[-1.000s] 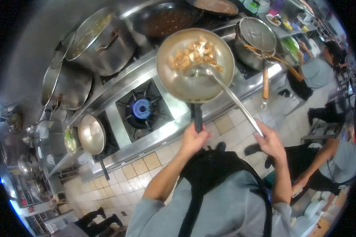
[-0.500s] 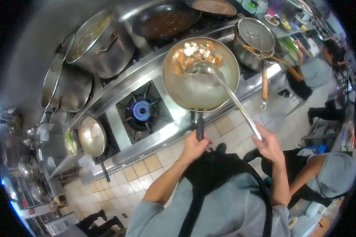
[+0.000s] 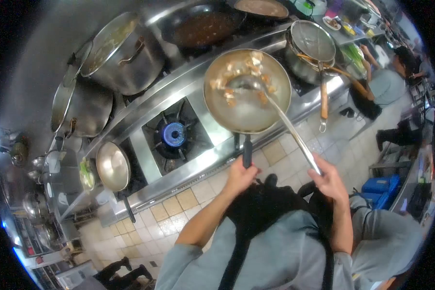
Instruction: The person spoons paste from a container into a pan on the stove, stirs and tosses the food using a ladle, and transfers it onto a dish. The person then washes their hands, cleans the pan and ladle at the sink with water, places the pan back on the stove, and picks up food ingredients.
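My left hand (image 3: 241,175) is closed around the black handle of a frying pan (image 3: 222,116), which is over the stove right of a burner (image 3: 173,134) with a blue flame. Chunks of food (image 3: 256,67), some pale and some orange-brown, are spread in the pan's far half, slightly blurred. The fingers of my right hand (image 3: 327,180) wrap the end of a long metal ladle (image 3: 295,133); its bowl is down among the food.
Two tall pots (image 3: 140,63) stand at the back left. An empty pan (image 3: 113,166) sits on the left. A strainer (image 3: 313,42) rests over a pot at the right. Co-workers (image 3: 389,232) are close on my right and farther back (image 3: 386,87).
The food has scattered more widely across the pan. The pan has shifted slightly, its handle a little farther right. The near co-worker at my right has moved, and a blue item shows.
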The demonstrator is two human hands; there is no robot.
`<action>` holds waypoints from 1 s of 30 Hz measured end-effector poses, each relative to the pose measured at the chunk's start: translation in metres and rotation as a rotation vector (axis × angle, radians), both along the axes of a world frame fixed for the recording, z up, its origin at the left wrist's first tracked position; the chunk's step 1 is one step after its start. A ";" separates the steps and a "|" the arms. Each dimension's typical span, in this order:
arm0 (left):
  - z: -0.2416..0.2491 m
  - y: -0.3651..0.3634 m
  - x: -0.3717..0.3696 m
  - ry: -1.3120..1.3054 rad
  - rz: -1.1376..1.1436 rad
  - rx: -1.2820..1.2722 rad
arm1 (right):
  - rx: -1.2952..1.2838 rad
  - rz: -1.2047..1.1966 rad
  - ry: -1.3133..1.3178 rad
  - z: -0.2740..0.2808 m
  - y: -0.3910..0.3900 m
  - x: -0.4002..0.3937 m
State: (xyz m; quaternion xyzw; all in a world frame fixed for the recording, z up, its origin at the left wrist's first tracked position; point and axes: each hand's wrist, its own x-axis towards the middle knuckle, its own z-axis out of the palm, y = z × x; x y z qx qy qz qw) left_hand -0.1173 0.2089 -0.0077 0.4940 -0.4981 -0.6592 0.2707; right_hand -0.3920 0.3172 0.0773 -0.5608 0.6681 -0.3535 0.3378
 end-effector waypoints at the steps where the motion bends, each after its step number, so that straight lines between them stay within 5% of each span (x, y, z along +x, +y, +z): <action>1: -0.003 -0.005 -0.001 0.131 0.051 0.035 | 0.000 0.005 0.004 0.007 0.005 -0.001; 3: 0.000 -0.021 -0.003 0.103 0.064 0.044 | 0.247 0.057 0.011 0.029 0.014 -0.004; 10: -0.006 -0.001 0.008 0.089 0.021 0.033 | -0.054 0.048 0.210 0.001 -0.009 0.009; 17: 0.007 -0.035 0.003 0.162 0.015 0.110 | 0.152 0.074 0.003 0.026 0.020 0.002; 24: -0.008 -0.010 0.019 0.066 -0.020 0.082 | 0.044 -0.081 0.161 0.010 0.008 0.006; 27: -0.015 -0.017 0.020 0.038 -0.044 0.035 | 0.080 -0.111 -0.021 0.011 0.018 0.015; 30: 0.000 -0.042 0.016 0.050 0.009 0.130 | 0.386 -0.089 -0.073 0.029 0.022 0.013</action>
